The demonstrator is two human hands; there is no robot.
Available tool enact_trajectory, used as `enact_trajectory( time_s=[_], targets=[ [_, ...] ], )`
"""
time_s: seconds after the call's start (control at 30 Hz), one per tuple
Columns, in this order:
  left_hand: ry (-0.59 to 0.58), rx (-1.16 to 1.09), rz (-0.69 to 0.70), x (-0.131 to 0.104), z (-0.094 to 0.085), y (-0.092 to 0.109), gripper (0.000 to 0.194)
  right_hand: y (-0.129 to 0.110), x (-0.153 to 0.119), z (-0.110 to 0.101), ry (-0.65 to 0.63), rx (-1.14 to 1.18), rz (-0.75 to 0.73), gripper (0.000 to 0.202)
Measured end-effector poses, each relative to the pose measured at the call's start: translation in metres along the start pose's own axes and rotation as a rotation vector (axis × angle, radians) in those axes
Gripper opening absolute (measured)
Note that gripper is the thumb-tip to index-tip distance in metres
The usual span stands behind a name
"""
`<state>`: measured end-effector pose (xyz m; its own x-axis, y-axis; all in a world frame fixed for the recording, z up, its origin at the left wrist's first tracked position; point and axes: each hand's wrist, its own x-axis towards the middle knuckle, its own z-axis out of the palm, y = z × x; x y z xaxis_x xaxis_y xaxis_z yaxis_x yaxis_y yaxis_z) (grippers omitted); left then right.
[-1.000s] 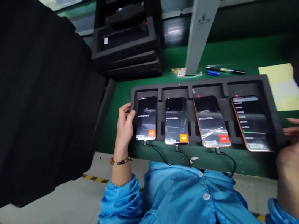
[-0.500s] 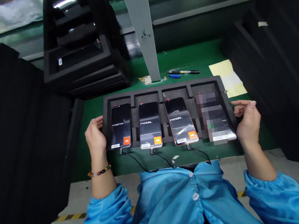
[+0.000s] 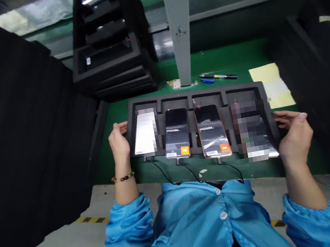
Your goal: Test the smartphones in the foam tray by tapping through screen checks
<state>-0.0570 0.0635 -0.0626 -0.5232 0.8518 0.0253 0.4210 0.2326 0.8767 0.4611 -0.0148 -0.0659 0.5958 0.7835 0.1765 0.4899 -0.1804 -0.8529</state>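
A black foam tray (image 3: 189, 93) lies on the bench in front of me, with a phone in each of its compartments. The leftmost phone (image 3: 145, 133) shows a white, partly blurred screen. Dark screens with an orange box show on the second phone (image 3: 176, 130) and the orange-edged third phone (image 3: 211, 128). Pixelation covers much of the rightmost phone (image 3: 262, 134). Black cables (image 3: 187, 169) plug into the lower ends of the left three. My left hand (image 3: 119, 142) rests by the tray's left end, fingers loosely extended against it. At the right end my right hand (image 3: 294, 134) lies similarly, loosely open.
Stacked black foam trays (image 3: 110, 65) stand at the back left. A grey post (image 3: 180, 31) rises behind the tray. A pen (image 3: 219, 76), a blue cap (image 3: 207, 81) and yellow paper (image 3: 273, 85) lie beyond it. Dark stacks flank both sides.
The leftmost phone's screen has turned from dark to white. The whole view has shifted, so the scene appears farther right. Both hands stay at the tray's ends.
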Motion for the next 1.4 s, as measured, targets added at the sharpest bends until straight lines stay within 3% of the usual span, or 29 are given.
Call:
enact_trajectory(
  time_s=[0.17,0.27,0.47,0.77,0.97,1.13,1.27,1.4],
  targets=[
    [-0.234,-0.034,0.135,-0.023,-0.01,0.004,0.081,0.01,0.017,0.005,0.021,-0.02,-0.035,0.081],
    [-0.389,0.076,0.252,-0.04,-0.025,0.01,0.097,0.018,0.024,0.009,0.063,-0.005,-0.029,0.081],
    [-0.589,0.263,0.369,-0.06,-0.045,0.025,0.102,0.02,0.023,0.009,0.063,0.027,0.012,0.073],
    [-0.56,0.367,0.336,-0.067,-0.044,0.033,0.099,0.024,0.023,0.006,0.025,0.004,0.036,0.066],
    [-0.563,0.41,0.401,-0.068,-0.044,0.032,0.108,0.021,0.021,0.008,0.069,0.022,-0.026,0.071],
    [-0.557,0.369,0.374,-0.066,-0.045,0.033,0.09,0.023,0.02,0.007,0.072,0.021,-0.06,0.078],
    [-0.505,0.352,0.276,-0.059,-0.036,0.034,0.079,0.024,0.021,0.008,0.075,0.022,-0.07,0.08],
    [-0.448,0.365,0.258,-0.044,-0.021,0.033,0.083,0.024,0.021,0.009,0.082,0.028,-0.069,0.078]
  ],
)
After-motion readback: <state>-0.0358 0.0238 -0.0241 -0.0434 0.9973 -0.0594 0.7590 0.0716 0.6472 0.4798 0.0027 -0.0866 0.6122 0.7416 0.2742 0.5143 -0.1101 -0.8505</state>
